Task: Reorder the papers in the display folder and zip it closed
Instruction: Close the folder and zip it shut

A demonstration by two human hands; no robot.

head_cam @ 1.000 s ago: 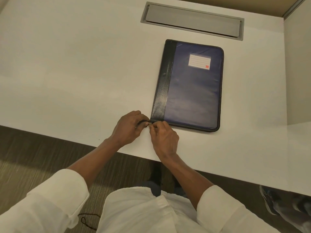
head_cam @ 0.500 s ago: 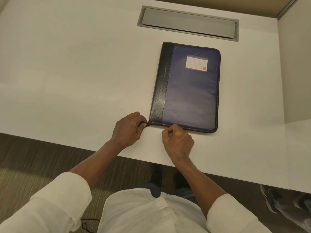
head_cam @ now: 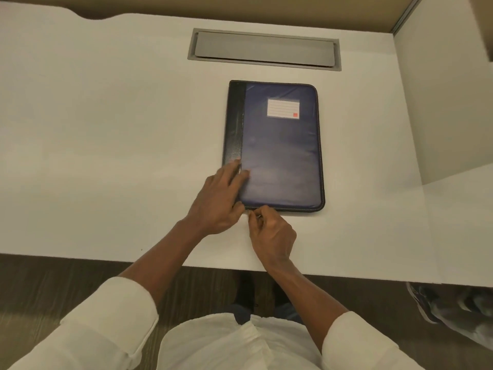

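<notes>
Rectangular folder (head_cam: 280, 156), glossy blue cover, black grained spine, on smooth white worktop (head_cam: 106, 156). Left grip (head_cam: 218, 200) flat, released, on its 7 o'clock corner; right grip (head_cam: 272, 233) pinches zip pull (head_cam: 258, 216).

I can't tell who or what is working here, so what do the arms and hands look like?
They are a person's: the left hand and right hand are bare, with no gloves and no watch showing. Each arm has a loose white cloth sleeve, left sleeve and right sleeve, pushed up so the forearms are uncovered.
</notes>
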